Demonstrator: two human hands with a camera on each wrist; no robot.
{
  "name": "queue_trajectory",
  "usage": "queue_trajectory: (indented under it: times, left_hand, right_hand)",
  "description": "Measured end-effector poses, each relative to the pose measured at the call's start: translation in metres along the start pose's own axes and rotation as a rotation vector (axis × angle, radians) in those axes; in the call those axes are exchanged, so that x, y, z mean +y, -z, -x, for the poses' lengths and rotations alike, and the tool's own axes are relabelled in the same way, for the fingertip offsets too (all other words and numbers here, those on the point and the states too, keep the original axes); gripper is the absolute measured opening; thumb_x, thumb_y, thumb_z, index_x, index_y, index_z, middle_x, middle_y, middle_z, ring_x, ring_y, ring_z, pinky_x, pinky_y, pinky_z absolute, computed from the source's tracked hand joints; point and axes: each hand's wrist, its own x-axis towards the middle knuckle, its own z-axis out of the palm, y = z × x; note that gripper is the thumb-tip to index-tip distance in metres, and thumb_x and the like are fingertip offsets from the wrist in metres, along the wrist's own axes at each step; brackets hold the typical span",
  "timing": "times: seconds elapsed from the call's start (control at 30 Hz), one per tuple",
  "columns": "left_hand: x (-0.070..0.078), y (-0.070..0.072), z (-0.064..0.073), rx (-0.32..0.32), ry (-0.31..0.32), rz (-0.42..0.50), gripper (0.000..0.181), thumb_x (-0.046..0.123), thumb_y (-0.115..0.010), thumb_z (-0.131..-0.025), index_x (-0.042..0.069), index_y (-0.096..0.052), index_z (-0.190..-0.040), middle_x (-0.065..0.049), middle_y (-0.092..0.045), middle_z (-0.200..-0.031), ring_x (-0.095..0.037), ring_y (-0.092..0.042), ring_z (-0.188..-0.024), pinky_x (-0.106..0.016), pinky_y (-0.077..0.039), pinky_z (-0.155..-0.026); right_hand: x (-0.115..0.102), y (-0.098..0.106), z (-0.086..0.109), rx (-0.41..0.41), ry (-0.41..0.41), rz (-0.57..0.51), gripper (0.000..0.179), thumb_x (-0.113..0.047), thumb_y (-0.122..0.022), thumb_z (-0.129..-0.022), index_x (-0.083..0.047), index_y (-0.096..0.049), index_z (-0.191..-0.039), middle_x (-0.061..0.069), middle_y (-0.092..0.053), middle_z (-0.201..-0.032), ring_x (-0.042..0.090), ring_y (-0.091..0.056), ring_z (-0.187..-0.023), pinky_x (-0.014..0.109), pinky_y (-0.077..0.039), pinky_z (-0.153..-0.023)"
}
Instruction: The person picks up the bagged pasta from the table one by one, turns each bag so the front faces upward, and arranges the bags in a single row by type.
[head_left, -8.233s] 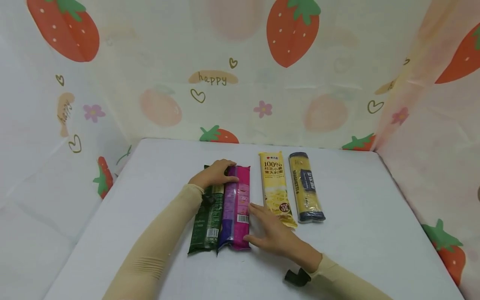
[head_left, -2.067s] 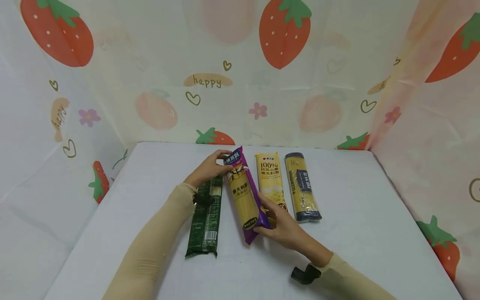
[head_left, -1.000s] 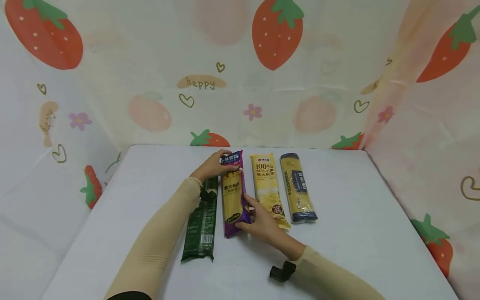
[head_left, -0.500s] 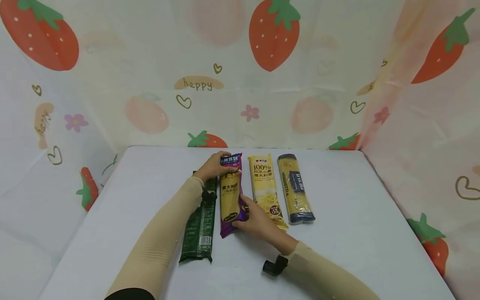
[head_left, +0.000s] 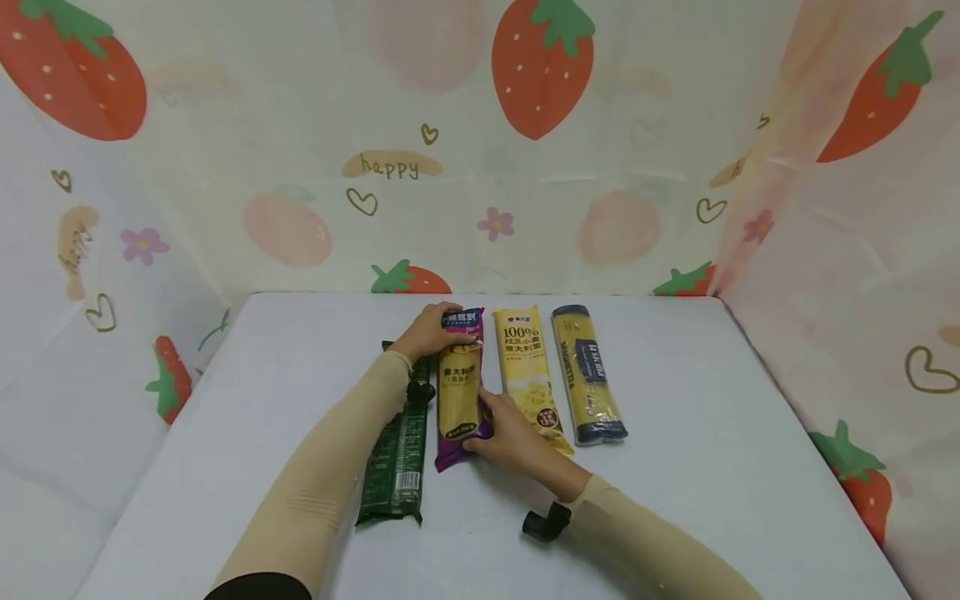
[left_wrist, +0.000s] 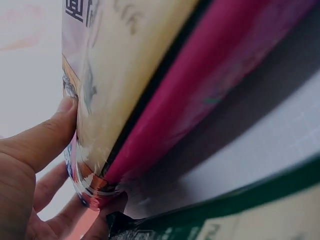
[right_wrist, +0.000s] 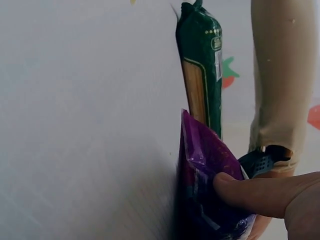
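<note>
A purple-and-pink spaghetti packet (head_left: 459, 387) lies lengthwise with its clear window and printed front facing up. My left hand (head_left: 432, 332) grips its far end, thumb over the front and fingers round the edge in the left wrist view. Near the other end, my right hand (head_left: 513, 435) holds the packet's right edge between thumb and fingers; the right wrist view shows the thumb on the purple end (right_wrist: 205, 150). A shadowed gap runs under part of the packet in the left wrist view. Close on its left lies a dark green packet (head_left: 393, 475), barcode up, partly hidden by my left forearm.
Right of my hands lie a yellow pasta packet (head_left: 525, 367) and a clear spaghetti packet with dark blue ends (head_left: 588, 375). All rest on a white table (head_left: 675, 483) walled by strawberry-print cloth (head_left: 525, 192). My right forearm crosses the front of the table.
The purple packet has turned over from its pink barcode side to its windowed front. Since two seconds ago it has come down and straightened beside the green packet. Both hands stay on it.
</note>
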Motion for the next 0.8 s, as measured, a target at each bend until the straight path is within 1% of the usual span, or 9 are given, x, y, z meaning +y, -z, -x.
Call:
queue_trajectory:
  times: [0.27, 0.4, 0.5, 0.57, 0.63, 0.73, 0.8]
  left_hand:
    - [0.004, 0.001, 0.000, -0.013, 0.014, -0.057, 0.077, 0.040, -0.079, -0.100, 0.012, -0.045, -0.163, -0.024, -0.039, -0.164, -0.044, -0.045, -0.143, -0.059, -0.041, -0.119]
    - [0.003, 0.004, -0.001, 0.009, -0.015, -0.105, 0.077, 0.040, -0.079, -0.100, 0.010, -0.046, -0.162, -0.024, -0.043, -0.163, -0.046, -0.041, -0.143, -0.059, -0.033, -0.122]
    - [0.001, 0.006, -0.001, 0.007, -0.050, -0.133, 0.076, 0.040, -0.077, -0.101, 0.007, -0.046, -0.162, -0.023, -0.045, -0.163, -0.044, -0.041, -0.145, -0.060, -0.026, -0.125]
    - [0.000, 0.007, 0.000, -0.008, -0.054, -0.121, 0.075, 0.039, -0.076, -0.103, 0.007, -0.045, -0.163, -0.022, -0.043, -0.165, -0.044, -0.040, -0.147, -0.060, -0.027, -0.125]
    - [0.000, 0.009, 0.004, -0.023, -0.060, -0.101, 0.073, 0.036, -0.074, -0.104, 0.007, -0.043, -0.164, -0.022, -0.041, -0.167, -0.044, -0.039, -0.150, -0.060, -0.028, -0.126]
    - [-0.002, 0.012, 0.011, -0.049, -0.080, -0.055, 0.068, 0.028, -0.071, -0.106, 0.004, -0.043, -0.163, -0.024, -0.037, -0.167, -0.045, -0.041, -0.149, -0.059, -0.036, -0.123]
    - [-0.003, 0.015, 0.016, -0.070, -0.100, -0.032, 0.065, 0.024, -0.070, -0.107, 0.002, -0.044, -0.162, -0.026, -0.037, -0.167, -0.044, -0.044, -0.148, -0.058, -0.040, -0.120]
  right_hand:
    - [-0.002, 0.000, -0.004, -0.004, -0.012, 0.053, 0.089, -0.015, -0.087, -0.093, -0.001, -0.037, -0.165, 0.022, -0.049, -0.149, 0.033, -0.056, -0.132, 0.050, -0.049, -0.114]
    - [-0.002, -0.001, -0.006, -0.008, 0.005, 0.066, 0.088, -0.016, -0.086, -0.094, -0.002, -0.037, -0.166, 0.022, -0.049, -0.150, 0.033, -0.057, -0.132, 0.050, -0.050, -0.112]
    - [-0.002, -0.002, -0.008, -0.010, 0.014, 0.091, 0.089, -0.019, -0.086, -0.095, -0.002, -0.036, -0.166, 0.022, -0.049, -0.150, 0.033, -0.057, -0.132, 0.049, -0.051, -0.112]
    - [-0.001, -0.003, -0.008, -0.009, 0.014, 0.112, 0.090, -0.021, -0.087, -0.094, 0.000, -0.036, -0.166, 0.022, -0.050, -0.150, 0.033, -0.058, -0.131, 0.049, -0.051, -0.111]
    - [0.001, -0.003, -0.007, -0.004, 0.031, 0.153, 0.089, -0.022, -0.087, -0.094, 0.003, -0.038, -0.164, 0.024, -0.051, -0.149, 0.035, -0.058, -0.131, 0.050, -0.051, -0.111]
    - [0.004, -0.004, -0.004, 0.013, 0.067, 0.197, 0.087, -0.023, -0.088, -0.093, 0.005, -0.041, -0.161, 0.025, -0.053, -0.148, 0.038, -0.058, -0.133, 0.052, -0.051, -0.111]
    - [0.005, -0.006, 0.000, 0.029, 0.094, 0.223, 0.087, -0.022, -0.088, -0.093, 0.008, -0.040, -0.160, 0.027, -0.052, -0.150, 0.039, -0.055, -0.136, 0.052, -0.049, -0.113]
